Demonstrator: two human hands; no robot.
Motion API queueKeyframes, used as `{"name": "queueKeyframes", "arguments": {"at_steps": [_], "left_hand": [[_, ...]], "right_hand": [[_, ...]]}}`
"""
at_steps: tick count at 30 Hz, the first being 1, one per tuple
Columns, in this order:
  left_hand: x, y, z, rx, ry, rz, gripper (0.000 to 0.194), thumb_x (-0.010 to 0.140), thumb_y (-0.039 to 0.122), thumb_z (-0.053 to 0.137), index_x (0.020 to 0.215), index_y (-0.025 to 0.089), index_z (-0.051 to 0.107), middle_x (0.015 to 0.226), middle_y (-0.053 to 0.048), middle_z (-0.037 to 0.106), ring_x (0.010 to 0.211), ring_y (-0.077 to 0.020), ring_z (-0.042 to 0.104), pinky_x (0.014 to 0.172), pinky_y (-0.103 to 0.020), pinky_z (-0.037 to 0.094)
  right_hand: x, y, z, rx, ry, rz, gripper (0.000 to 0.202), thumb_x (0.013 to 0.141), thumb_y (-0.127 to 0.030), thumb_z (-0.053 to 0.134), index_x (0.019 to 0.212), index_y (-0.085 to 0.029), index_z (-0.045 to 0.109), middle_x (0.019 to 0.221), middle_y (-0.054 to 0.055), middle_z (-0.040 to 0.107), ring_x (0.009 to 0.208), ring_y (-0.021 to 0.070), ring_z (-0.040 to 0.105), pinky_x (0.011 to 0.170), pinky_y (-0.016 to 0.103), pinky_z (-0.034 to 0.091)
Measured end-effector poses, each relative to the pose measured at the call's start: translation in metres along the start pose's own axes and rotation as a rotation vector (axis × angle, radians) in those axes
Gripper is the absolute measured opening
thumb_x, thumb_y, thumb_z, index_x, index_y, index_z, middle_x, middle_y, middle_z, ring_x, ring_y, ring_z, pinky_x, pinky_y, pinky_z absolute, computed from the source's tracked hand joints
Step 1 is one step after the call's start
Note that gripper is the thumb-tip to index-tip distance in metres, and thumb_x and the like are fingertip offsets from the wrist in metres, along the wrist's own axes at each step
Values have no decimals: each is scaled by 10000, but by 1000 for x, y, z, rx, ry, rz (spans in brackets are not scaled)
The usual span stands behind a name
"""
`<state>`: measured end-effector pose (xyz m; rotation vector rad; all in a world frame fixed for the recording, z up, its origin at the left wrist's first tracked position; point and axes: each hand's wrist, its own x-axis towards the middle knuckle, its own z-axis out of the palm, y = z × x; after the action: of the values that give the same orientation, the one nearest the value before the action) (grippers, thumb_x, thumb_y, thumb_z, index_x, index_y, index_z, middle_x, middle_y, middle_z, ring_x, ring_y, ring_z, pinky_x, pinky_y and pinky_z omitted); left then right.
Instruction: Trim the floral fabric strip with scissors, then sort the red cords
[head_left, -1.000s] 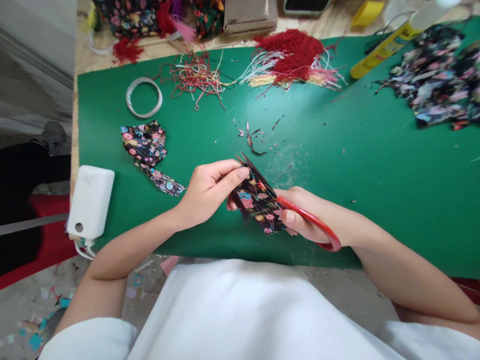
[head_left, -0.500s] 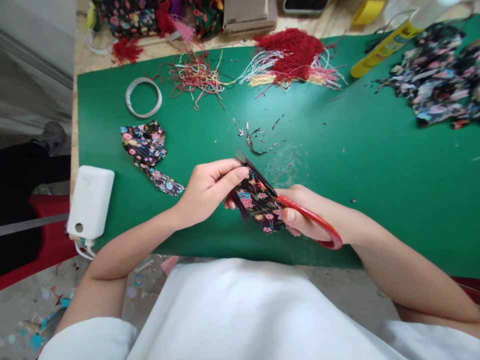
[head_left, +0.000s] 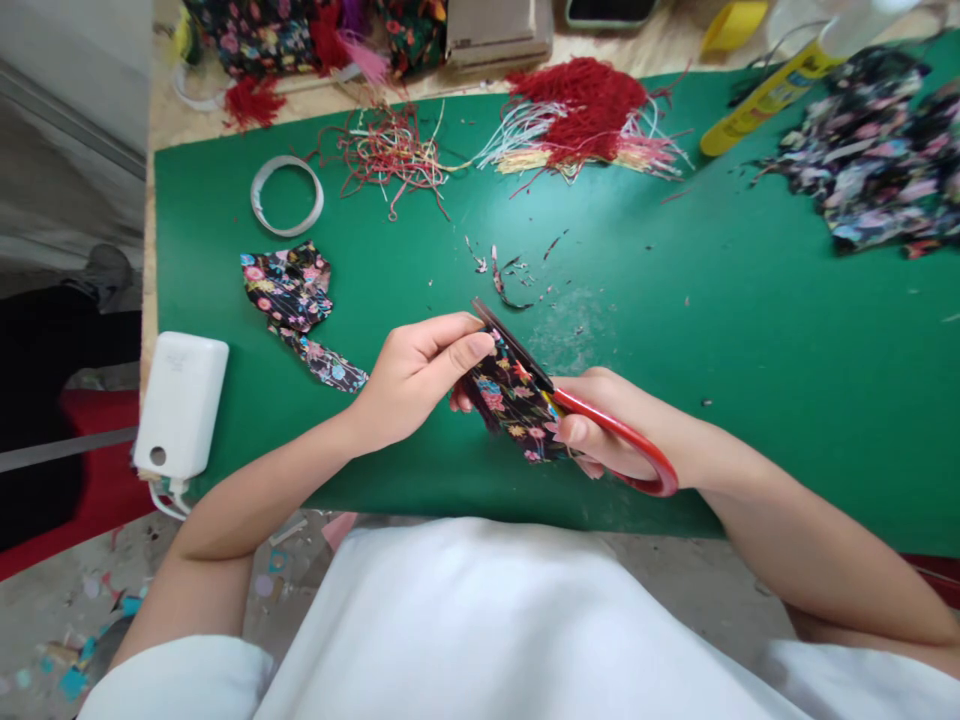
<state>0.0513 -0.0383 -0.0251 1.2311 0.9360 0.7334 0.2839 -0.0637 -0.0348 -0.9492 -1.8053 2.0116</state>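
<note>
My left hand (head_left: 431, 375) pinches a piece of black floral fabric (head_left: 514, 400) by its upper left edge, thumb on top. My right hand (head_left: 600, 415) is closed round the red handles of a pair of scissors (head_left: 615, 435). Their dark blades lie along the fabric's upper right edge, tips beside my left thumb and pressed together. The fabric's lower right end touches the fingers of my right hand. Thin dark trimmings (head_left: 506, 280) are scattered on the green mat (head_left: 750, 350) just beyond the blade tips.
More floral fabric (head_left: 289, 285) lies at left, below a tape roll (head_left: 287, 195). A white power bank (head_left: 182, 405) sits at the left edge. Tangled cords (head_left: 394, 150), red tassels (head_left: 581, 105), a yellow glue tube (head_left: 772, 95) and a floral fabric heap (head_left: 877, 160) line the back.
The scissor blades have closed from slightly parted to together at the tips. My right hand has shifted a little left; my left hand has barely moved.
</note>
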Motion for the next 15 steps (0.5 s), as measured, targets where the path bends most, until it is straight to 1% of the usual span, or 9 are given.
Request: {"name": "queueKeyframes", "arguments": {"at_steps": [3, 6, 8, 12, 15], "left_hand": [[2, -1, -1, -43, -18, 22, 462, 899, 610, 657, 774, 167, 608, 646, 20, 555, 486, -77, 557, 431, -191, 480], [2, 0, -1, -61, -32, 31, 440, 904, 587, 664, 781, 168, 611, 660, 18, 561, 489, -79, 568, 439, -194, 483], [2, 1, -1, -53, -38, 29, 438, 902, 587, 666, 782, 169, 612, 655, 20, 558, 480, -78, 562, 431, -195, 467], [0, 4, 0, -28, -32, 5, 450, 896, 608, 662, 788, 174, 612, 626, 26, 553, 461, -77, 551, 419, -195, 446], [-1, 4, 0, -34, -24, -14, 452, 896, 618, 658, 801, 178, 617, 619, 26, 571, 456, -74, 545, 413, -191, 443]], "right_hand": [[0, 2, 3, 37, 23, -27, 690, 902, -835, 472, 912, -161, 621, 518, -49, 526, 361, 106, 538, 332, 190, 430], [0, 1, 5, 78, 47, -51, 672, 896, -839, 477, 859, -178, 591, 479, -61, 496, 353, 106, 529, 315, 188, 412], [0, -2, 7, 88, 69, -60, 687, 881, -861, 469, 824, -185, 576, 480, -51, 510, 356, 107, 527, 305, 195, 387], [0, -9, 7, 48, 168, -20, 720, 858, -900, 436, 771, -194, 546, 512, -24, 550, 378, 109, 524, 328, 219, 361], [-1, -6, 4, 4, 235, -26, 711, 866, -898, 420, 727, -206, 505, 505, -29, 515, 383, 100, 481, 342, 225, 339]]}}
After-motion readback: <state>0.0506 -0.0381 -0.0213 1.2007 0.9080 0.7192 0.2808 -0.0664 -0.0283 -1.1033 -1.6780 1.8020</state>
